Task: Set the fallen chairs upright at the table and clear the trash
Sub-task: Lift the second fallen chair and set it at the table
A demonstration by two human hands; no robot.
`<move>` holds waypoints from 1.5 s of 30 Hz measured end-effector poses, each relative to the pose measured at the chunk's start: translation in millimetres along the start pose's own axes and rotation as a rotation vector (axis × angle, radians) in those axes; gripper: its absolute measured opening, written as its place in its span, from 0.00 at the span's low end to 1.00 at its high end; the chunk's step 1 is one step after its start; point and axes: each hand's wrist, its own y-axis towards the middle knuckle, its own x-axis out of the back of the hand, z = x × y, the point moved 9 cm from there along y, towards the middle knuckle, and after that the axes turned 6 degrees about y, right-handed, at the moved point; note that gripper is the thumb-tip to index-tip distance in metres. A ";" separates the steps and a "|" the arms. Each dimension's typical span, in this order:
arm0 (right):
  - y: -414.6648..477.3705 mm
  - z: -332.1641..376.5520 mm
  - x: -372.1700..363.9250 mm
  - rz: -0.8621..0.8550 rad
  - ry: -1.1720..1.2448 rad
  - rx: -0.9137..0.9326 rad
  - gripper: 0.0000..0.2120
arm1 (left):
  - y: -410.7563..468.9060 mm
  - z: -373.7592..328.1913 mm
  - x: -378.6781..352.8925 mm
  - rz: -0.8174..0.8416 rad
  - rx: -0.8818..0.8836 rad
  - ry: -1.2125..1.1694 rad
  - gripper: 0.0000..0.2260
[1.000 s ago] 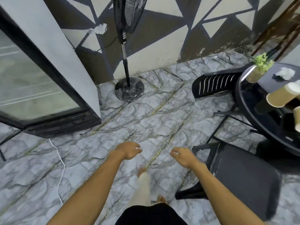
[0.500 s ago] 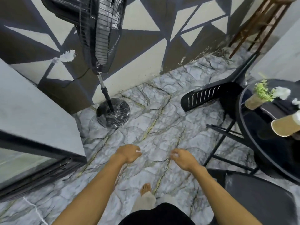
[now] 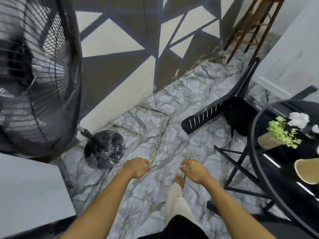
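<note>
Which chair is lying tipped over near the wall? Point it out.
The black chair with the slotted back, beyond the round table: its back lies toward the floor and a leg sticks up toward the wall. The other chair's frame is mostly hidden beside the table.

The marble-patterned floor (image 3: 155, 121) carries a black chair (image 3: 212, 114) lying on its side near the wall, its slotted back toward the middle of the room. A fan's round base (image 3: 105, 149) stands on the floor at the left. At the right, the round black desk (image 3: 255, 152) holds a small green plant (image 3: 279, 135), crumpled white paper (image 3: 298, 119) behind it, and a tipped paper cup (image 3: 307, 171) near the edge.
</note>
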 end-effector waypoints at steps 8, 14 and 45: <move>99.1 18.7 120.8 -0.042 -0.040 0.017 0.17 | 93.8 -29.6 129.4 -0.005 -0.021 0.036 0.21; 170.9 36.0 192.4 -0.059 -0.013 0.039 0.18 | 164.8 -38.4 222.4 -0.114 -0.069 0.058 0.20; 420.5 -29.3 461.2 -0.464 0.350 -0.538 0.18 | 553.3 -191.6 557.5 0.085 -0.599 0.767 0.20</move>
